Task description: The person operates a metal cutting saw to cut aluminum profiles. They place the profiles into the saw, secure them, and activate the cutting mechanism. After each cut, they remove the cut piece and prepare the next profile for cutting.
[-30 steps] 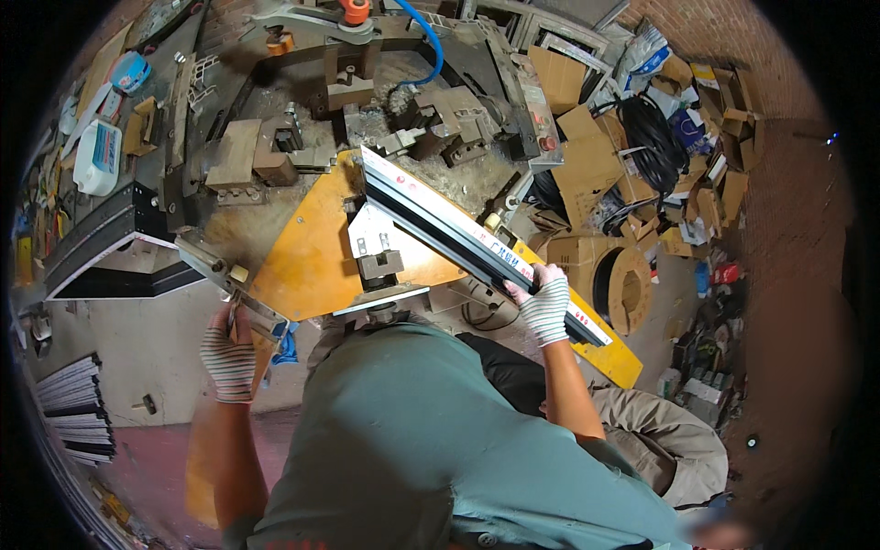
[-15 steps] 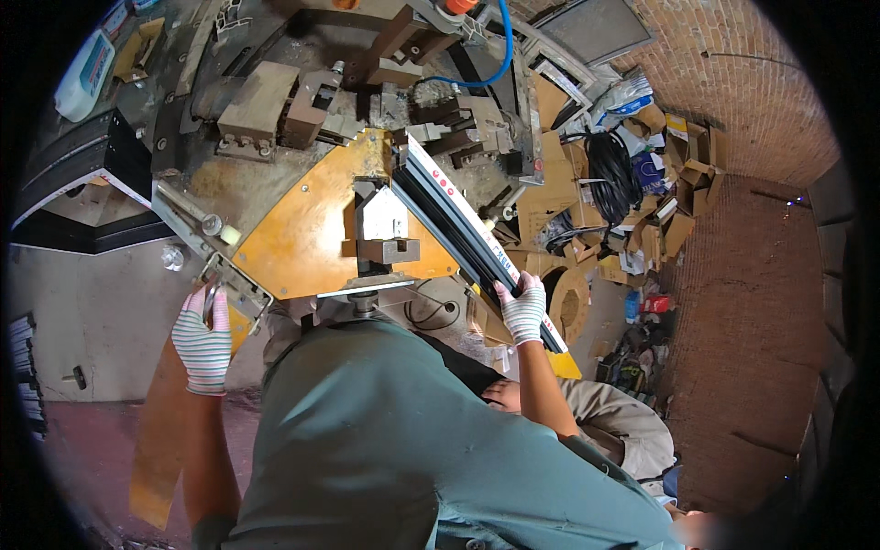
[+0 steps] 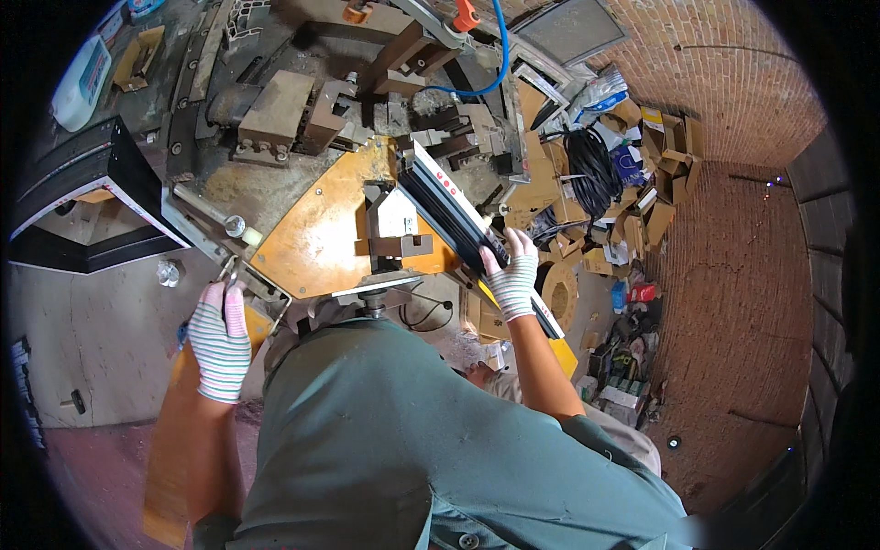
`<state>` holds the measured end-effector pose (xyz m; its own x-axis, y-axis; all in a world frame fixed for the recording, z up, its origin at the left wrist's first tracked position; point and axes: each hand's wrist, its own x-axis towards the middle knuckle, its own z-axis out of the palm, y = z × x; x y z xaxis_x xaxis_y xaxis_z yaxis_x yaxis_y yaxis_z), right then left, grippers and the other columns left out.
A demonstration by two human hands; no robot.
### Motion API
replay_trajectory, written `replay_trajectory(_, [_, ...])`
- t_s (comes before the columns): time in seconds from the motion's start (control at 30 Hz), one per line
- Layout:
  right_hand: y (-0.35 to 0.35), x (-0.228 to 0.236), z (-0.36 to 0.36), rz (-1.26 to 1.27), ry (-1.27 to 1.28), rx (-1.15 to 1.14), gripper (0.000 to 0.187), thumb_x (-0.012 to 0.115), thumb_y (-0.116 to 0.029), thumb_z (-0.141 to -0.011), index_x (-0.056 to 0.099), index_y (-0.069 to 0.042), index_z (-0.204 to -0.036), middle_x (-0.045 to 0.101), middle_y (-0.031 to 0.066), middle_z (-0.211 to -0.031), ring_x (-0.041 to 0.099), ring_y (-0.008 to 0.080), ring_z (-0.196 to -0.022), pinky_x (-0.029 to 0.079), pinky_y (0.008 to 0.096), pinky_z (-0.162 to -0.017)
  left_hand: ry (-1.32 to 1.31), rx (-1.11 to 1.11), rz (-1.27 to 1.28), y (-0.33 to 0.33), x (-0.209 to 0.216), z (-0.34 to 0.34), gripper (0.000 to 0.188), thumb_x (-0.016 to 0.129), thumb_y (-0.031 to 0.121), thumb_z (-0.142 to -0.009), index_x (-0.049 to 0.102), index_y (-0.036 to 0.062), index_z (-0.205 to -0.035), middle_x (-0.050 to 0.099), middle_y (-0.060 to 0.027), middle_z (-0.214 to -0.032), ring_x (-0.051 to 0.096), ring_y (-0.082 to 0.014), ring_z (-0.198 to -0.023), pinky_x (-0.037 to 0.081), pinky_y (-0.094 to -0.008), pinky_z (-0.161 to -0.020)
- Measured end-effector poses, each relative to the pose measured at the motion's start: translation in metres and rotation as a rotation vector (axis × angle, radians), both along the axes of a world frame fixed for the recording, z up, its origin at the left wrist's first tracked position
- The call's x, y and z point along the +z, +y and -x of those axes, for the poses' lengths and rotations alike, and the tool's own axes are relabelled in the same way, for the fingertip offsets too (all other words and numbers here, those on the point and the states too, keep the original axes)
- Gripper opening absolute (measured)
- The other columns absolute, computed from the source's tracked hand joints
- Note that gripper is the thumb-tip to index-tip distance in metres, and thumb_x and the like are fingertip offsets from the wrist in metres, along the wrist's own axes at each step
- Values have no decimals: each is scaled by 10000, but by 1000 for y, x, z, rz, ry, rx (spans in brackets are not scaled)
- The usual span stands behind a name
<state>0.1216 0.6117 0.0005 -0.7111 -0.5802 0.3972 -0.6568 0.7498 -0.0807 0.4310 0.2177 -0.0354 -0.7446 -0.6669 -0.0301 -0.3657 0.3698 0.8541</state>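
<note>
My left hand, in a striped white glove with pink fingertips, is closed around a small metal handle at the near left corner of the yellow plate. A long black profile with a white edge strip slants over the right side of that plate. My right hand, gloved the same way, grips the profile toward its near end, thumb on one side and fingers at the white edge. Between my hands, a grey metal block stands on the plate.
A black angled frame stands at the left. Metal clamps and a blue hose lie beyond the plate. Cardboard boxes and a coiled black cable are piled at the right. Another person's trouser leg shows beside me.
My right hand has slid up along the profile, its fingers now straighter. My left hand stays at the handle, slightly turned. The whole view has shifted a little.
</note>
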Motion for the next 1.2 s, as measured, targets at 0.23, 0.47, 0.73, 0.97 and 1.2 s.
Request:
replay_trajectory(0.23, [-118, 56, -79, 156, -564, 345, 387, 781, -179, -905, 683, -49, -1256, 699, 157, -1163, 654, 362, -1109, 504, 450, -1021, 232, -257, -584, 28, 59, 55, 217, 580, 178, -1061, 709, 6, -1091, 714, -121, -971, 700, -254, -935, 534, -358, -906])
replay_trajectory(0.47, [-171, 87, -155, 614, -1240, 376, 431, 692, -129, -1009, 545, -47, -1406, 637, 84, -1298, 609, 171, -1190, 507, 339, -1034, 443, -585, -2, 55, 116, 95, 255, 725, 151, -902, 794, 110, -1144, 637, -118, -1377, 517, -326, -1346, 394, -447, -1180])
replay_trajectory(0.73, [-124, 110, -71, 284, -1226, 251, 437, 548, -248, -1087, 544, -38, -1470, 668, 83, -1058, 620, 162, -959, 538, 341, -886, 379, -479, 252, 67, 74, 113, 319, 613, 224, -1005, 695, 23, -1239, 596, -165, -1430, 516, -370, -1363, 377, -483, -1188])
replay_trajectory(0.97, [-118, 128, 114, 116, -1044, 160, 653, 689, -247, -1016, 444, -97, -1603, 700, 104, -1255, 637, 158, -1109, 515, 304, -1009, 76, 259, 447, 1, -37, 44, 370, 591, 164, -1059, 624, 20, -1399, 541, -190, -1488, 522, -361, -1367, 435, -471, -1142])
replay_trajectory(1.2, [-200, 62, 209, 56, -1188, 392, 380, 663, -289, -1057, 670, -75, -1371, 775, 114, -980, 701, 201, -840, 567, 347, -795, -380, 597, 414, -5, -85, 12, 457, 492, 331, -1119, 611, 26, -1438, 530, -196, -1523, 511, -378, -1379, 410, -470, -1165])
